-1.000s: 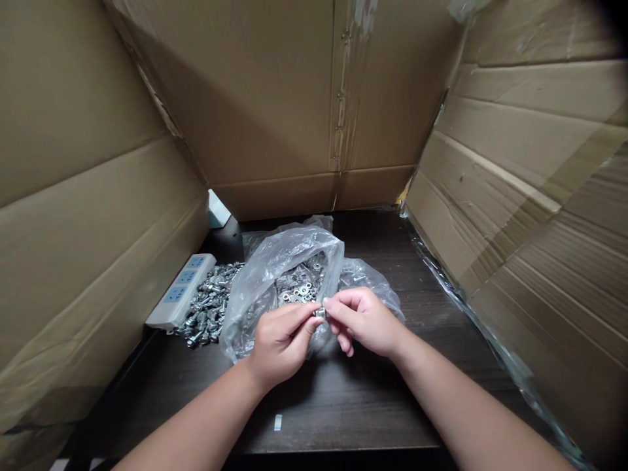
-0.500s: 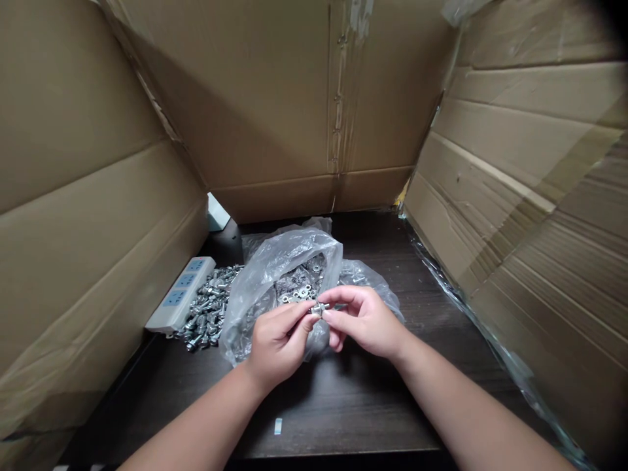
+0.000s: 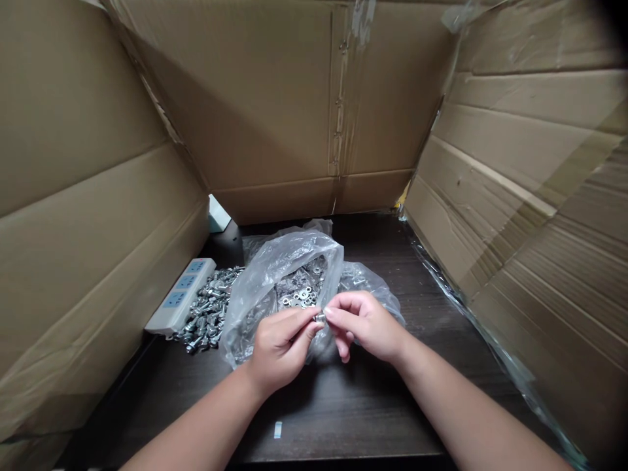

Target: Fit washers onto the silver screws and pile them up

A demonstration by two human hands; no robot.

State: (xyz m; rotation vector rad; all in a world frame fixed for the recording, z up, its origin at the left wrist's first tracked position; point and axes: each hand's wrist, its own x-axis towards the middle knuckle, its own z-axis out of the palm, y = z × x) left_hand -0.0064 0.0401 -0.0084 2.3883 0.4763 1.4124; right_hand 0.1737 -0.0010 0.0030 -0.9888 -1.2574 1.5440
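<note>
Between the fingertips of both hands is a small silver bolt [image 3: 319, 317], partly hidden by the fingers. My left hand [image 3: 280, 348] is closed, pinching it between thumb and index finger. From the other side, my right hand [image 3: 367, 325] has its thumb and index finger closed on the bolt's right end, with its lower fingers curled beneath. Any small part on that end is too covered to make out. Just behind the hands, an open clear plastic bag [image 3: 282, 258] holds several loose washers [image 3: 303, 297].
A heap of bolts [image 3: 209, 314] lies left of the bag, against a white power strip [image 3: 180, 297]. A second plastic bag [image 3: 373, 281] is at the right. Cardboard walls [image 3: 275, 131] surround the dark table [image 3: 363, 418]. A small paper scrap [image 3: 278, 430] lies near the front edge.
My right hand's fingers have drawn closer together around the bolt's end, and its lower fingers have dropped slightly. Less of the bolt shows now. My left hand keeps its pinch.
</note>
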